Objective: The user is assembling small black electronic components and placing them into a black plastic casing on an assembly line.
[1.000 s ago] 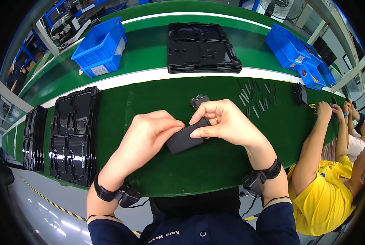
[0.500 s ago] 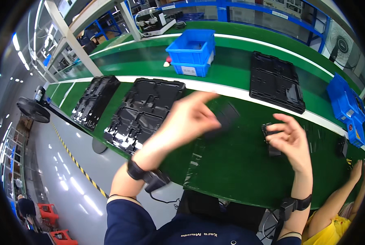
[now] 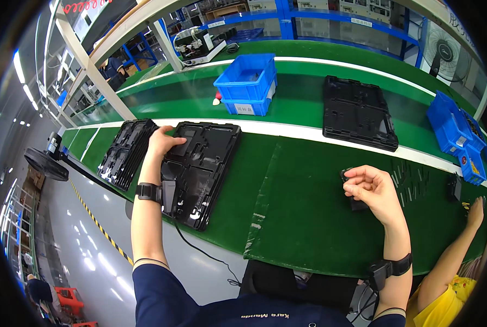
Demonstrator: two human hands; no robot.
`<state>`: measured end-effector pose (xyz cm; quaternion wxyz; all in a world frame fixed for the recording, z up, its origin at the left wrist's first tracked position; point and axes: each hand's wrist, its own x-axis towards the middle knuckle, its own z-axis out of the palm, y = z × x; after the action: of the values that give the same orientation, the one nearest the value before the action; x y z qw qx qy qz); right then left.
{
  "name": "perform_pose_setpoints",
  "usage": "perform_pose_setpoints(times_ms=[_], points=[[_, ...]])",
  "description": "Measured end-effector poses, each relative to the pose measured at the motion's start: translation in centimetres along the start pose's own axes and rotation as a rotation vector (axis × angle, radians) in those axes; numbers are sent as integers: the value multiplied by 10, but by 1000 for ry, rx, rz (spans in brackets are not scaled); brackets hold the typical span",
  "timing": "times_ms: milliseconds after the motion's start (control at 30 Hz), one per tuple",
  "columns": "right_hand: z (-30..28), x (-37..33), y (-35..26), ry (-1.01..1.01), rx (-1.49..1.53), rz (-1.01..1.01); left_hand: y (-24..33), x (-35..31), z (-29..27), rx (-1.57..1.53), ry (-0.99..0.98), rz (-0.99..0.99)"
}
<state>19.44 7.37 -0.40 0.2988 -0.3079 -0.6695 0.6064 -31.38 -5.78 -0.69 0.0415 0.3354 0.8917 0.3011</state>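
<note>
My left hand (image 3: 161, 143) reaches over the nearer black plastic tray (image 3: 213, 163), thumb and fingers at the edge of a flat dark rectangular part (image 3: 182, 149) lying in the tray's upper left section. The hand partly covers this part. At the right, my right hand (image 3: 371, 188) is closed, with fingertips and thumb pinching a small black piece (image 3: 344, 175), mostly hidden by the fingers. Just under that hand, a dark block-like part (image 3: 358, 204) rests on the green table mat (image 3: 303, 218).
Left of the tray stands a stack of black trays (image 3: 126, 150). Another black tray (image 3: 358, 114) lies further back, near stacked blue bins (image 3: 249, 87). Thin dark strips (image 3: 409, 182) lie right of my right hand. A co-worker's hand (image 3: 476, 212) is at the far right, below blue bins (image 3: 450, 125).
My left hand has swung left from mid-table to the tray, bringing the flat dark part with it. My right hand stays in nearly the same place, its fingers drawn closer together.
</note>
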Motion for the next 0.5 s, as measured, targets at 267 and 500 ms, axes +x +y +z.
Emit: perform_pose_setpoints(times_ms=[267, 500], points=[[-16, 2, -1, 106, -74, -91, 2, -31, -7, 311, 14, 471], [-40, 10, 7, 417, -623, 8, 100, -88, -8, 301, 146, 725]])
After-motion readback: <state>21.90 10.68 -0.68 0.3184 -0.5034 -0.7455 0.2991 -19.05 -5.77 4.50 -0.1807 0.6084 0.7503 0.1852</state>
